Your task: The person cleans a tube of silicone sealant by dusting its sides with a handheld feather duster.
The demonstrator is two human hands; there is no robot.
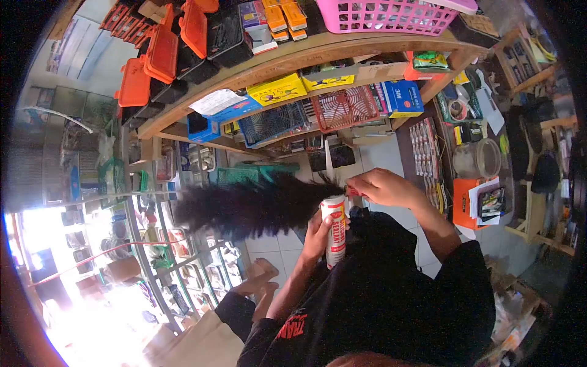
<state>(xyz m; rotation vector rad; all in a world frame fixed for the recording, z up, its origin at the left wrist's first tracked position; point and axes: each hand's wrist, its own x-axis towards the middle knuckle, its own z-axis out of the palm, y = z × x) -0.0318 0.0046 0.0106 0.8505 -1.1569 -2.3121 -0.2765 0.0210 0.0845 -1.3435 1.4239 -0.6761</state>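
Observation:
My left hand [316,237] is wrapped round a white sealant cartridge [335,241] with red lettering, held nearly upright in front of my chest. A pale nozzle [328,160] points up above the cartridge's top. My right hand [386,187] is closed at the base of a black feather duster [251,205], where a bit of red shows at the fingers. The duster's feathers stretch left, passing behind the cartridge's top and my left fingers.
A wooden shelf [293,58] ahead holds orange-lidded boxes [162,55], a pink basket [391,17], and a red basket [347,107]. Glass display shelving [143,244] stands left. On the right are a clear jar [487,158] and an orange box [468,203]. Bare feet [260,276] show below.

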